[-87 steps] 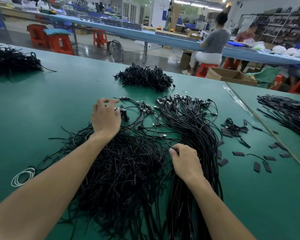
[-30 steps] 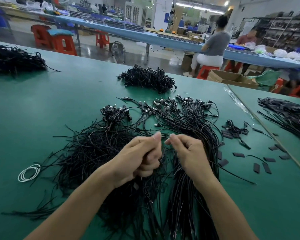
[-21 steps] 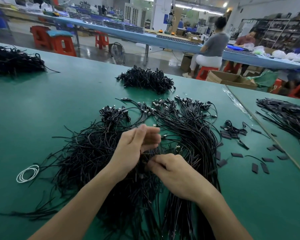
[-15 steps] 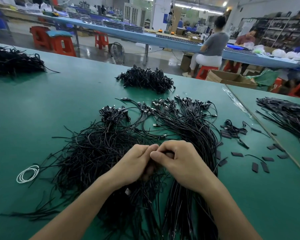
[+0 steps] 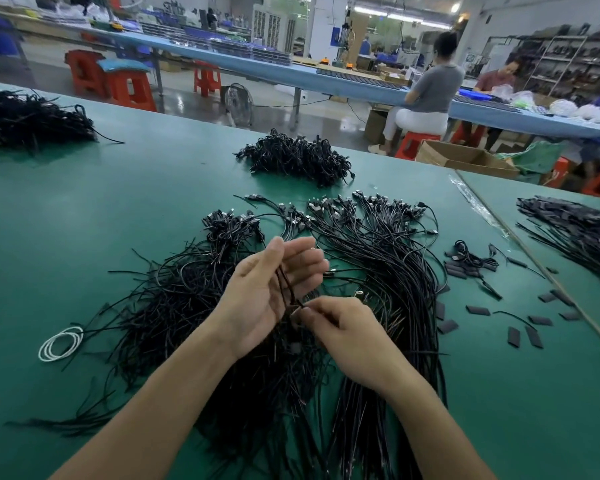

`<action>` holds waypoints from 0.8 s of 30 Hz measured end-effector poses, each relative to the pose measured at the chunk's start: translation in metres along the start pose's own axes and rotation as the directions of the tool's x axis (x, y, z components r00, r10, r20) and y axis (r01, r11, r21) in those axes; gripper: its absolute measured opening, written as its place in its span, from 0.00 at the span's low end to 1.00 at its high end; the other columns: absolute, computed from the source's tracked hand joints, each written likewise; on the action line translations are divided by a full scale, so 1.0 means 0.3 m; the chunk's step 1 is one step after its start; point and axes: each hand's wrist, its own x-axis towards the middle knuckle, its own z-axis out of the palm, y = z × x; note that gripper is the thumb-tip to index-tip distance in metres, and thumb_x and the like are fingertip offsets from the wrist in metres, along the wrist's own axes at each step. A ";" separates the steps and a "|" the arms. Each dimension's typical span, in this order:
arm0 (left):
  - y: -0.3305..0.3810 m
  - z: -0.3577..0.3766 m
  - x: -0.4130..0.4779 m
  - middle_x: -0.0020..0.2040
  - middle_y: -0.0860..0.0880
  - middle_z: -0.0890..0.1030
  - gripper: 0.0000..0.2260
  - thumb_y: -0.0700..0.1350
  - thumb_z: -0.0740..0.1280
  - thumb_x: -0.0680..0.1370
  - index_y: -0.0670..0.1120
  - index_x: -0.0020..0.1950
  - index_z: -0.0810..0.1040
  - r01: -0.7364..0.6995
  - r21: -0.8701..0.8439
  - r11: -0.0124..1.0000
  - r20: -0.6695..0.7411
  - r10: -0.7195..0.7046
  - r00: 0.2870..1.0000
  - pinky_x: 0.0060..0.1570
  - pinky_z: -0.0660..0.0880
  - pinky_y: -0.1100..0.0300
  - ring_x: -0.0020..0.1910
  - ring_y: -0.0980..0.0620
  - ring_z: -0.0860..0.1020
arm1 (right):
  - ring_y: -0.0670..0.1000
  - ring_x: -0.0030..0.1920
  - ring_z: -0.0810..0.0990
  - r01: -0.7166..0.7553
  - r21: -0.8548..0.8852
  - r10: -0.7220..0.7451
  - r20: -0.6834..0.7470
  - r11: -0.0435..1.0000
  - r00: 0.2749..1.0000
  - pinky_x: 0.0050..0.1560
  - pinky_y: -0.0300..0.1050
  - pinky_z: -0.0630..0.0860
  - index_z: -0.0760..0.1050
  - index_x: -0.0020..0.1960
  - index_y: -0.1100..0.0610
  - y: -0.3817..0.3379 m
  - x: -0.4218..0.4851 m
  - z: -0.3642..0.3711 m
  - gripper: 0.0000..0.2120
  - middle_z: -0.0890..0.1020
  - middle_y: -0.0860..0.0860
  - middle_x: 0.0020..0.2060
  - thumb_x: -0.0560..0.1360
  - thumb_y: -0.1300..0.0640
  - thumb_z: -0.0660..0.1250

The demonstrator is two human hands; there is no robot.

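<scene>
Now our left hand [image 5: 267, 292] is open and lifted, where a moment ago both hands were bunched tight together. Its palm faces sideways, its fingers are loose and nearly straight, and a few thin black wires [image 5: 284, 282] lie across it. Our right hand [image 5: 347, 330] sits just below and beside it. Its thumb and first finger pinch the low ends of those same wires, right at the heel of the left palm.

Under our hands we see a messy pile [image 5: 174, 306] of black wires on the left and a long neat pile [image 5: 388, 271] on the right. Both lie on the green desk [image 5: 84, 220]. The wires we hold hang just above where the two piles meet. A white wire ring [image 5: 61, 342] lies to the left of the messy pile. Small black pieces [image 5: 523, 336] lie on the right.

Farther away we see a round black heap [image 5: 298, 157], and another heap [image 5: 25, 119] at the far left. Past the green desk, a person [image 5: 430, 91] sits on a red stool [image 5: 416, 140] at a long blue desk [image 5: 291, 74].
</scene>
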 end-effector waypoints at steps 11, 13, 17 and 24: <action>-0.047 -0.014 -0.041 0.26 0.50 0.78 0.24 0.52 0.55 0.85 0.43 0.37 0.81 0.090 0.726 0.681 -0.019 -0.112 0.994 0.24 0.71 0.63 0.23 0.53 0.76 | 0.41 0.29 0.72 0.223 -0.078 -0.232 -0.150 0.972 0.961 0.32 0.30 0.66 0.81 0.38 0.50 -0.051 0.015 -0.106 0.07 0.76 0.38 0.28 0.74 0.51 0.75; -0.031 -0.006 -0.053 0.22 0.51 0.72 0.26 0.54 0.54 0.85 0.45 0.37 0.82 0.166 0.633 0.756 0.004 -0.218 0.976 0.20 0.65 0.66 0.18 0.55 0.70 | 0.41 0.29 0.71 0.250 0.036 -0.235 -0.227 0.968 0.945 0.32 0.31 0.68 0.83 0.39 0.51 -0.047 0.027 -0.117 0.07 0.78 0.41 0.28 0.70 0.48 0.77; 0.020 0.011 -0.055 0.20 0.55 0.63 0.23 0.58 0.59 0.81 0.46 0.32 0.77 0.337 0.204 0.919 0.198 -0.376 0.905 0.17 0.60 0.68 0.16 0.60 0.62 | 0.40 0.27 0.71 0.241 0.228 -0.158 -0.330 0.943 0.931 0.30 0.33 0.67 0.84 0.41 0.51 -0.030 0.034 -0.080 0.12 0.80 0.44 0.28 0.70 0.42 0.71; 0.018 0.043 -0.005 0.41 0.44 0.84 0.16 0.51 0.62 0.79 0.42 0.46 0.85 -0.018 -0.046 0.999 0.017 0.019 1.000 0.38 0.81 0.63 0.39 0.50 0.84 | 0.43 0.25 0.67 0.073 -0.041 -0.074 -0.017 0.997 0.997 0.26 0.39 0.64 0.82 0.43 0.47 -0.001 0.001 -0.011 0.10 0.78 0.50 0.28 0.81 0.51 0.65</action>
